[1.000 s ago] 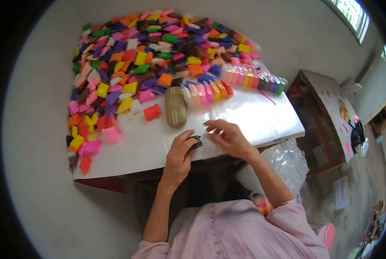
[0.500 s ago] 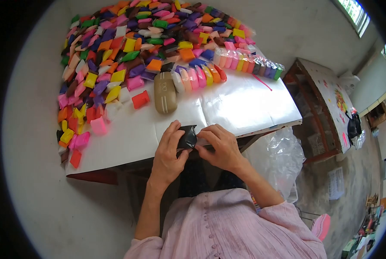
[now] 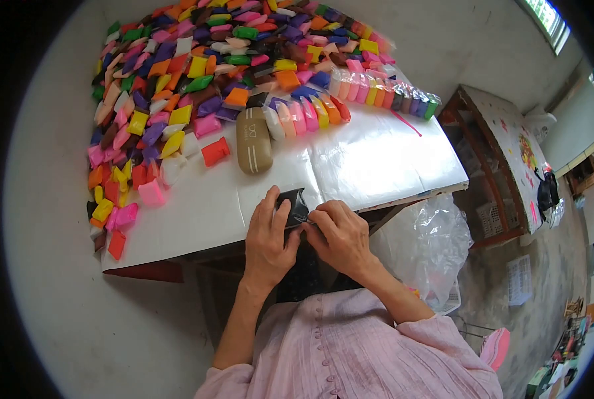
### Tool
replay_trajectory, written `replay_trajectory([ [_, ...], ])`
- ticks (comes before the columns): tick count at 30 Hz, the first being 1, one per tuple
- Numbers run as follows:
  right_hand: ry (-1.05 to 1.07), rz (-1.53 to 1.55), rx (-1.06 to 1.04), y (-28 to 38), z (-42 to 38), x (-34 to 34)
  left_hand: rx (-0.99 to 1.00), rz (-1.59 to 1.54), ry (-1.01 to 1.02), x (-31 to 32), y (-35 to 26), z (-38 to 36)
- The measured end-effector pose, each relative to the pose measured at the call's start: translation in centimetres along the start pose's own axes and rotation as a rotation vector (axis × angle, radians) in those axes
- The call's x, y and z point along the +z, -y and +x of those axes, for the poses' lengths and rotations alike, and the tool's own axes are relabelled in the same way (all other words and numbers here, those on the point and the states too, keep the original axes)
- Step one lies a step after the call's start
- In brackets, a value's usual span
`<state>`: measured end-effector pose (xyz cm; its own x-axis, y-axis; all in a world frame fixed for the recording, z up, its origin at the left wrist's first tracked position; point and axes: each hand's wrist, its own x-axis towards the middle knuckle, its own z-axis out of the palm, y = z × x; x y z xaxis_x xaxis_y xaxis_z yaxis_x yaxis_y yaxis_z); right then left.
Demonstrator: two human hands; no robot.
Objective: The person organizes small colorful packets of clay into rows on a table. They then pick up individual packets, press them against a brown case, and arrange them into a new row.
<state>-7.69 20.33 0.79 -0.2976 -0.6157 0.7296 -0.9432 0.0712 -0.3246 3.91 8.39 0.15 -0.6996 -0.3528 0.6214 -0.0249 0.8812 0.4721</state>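
A small black packet (image 3: 294, 205) with a shiny wrapper sits between my hands at the front edge of the table. My left hand (image 3: 268, 239) grips its left side, fingers over the top and thumb beneath. At the lower right corner, my right hand (image 3: 343, 238) pinches the wrapper's edge between thumb and fingertips. Just beyond the packet lies an olive-brown glasses case (image 3: 253, 149) with white stripes. A red packet (image 3: 216, 152) rests to the left of that case.
Many coloured packets (image 3: 177, 116) are heaped over the back and left of the silver-covered table (image 3: 363, 156). Rows of packets in transparent sleeves (image 3: 383, 93) lie at the right. Below the table edge hangs a transparent plastic bag (image 3: 423, 246). Another table (image 3: 503, 133) stands further right.
My right hand has slid down from the packet's right side to its lower right corner. The packet tilts a little more, and both hands have shifted slightly right.
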Motion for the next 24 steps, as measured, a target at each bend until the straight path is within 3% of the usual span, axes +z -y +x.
replay_trajectory([
  [4,-0.023,-0.001,0.088,0.8,0.9,-0.9,-0.007,-0.046,0.016,-0.3,0.2,0.1],
  [12,0.061,0.08,-0.046,-1.1,0.0,0.1,-0.131,-0.004,-0.088,-0.6,-0.6,-0.8],
  [24,0.045,0.114,-0.034,-1.2,0.1,0.1,0.116,0.159,-0.13,0.2,0.6,-0.3],
])
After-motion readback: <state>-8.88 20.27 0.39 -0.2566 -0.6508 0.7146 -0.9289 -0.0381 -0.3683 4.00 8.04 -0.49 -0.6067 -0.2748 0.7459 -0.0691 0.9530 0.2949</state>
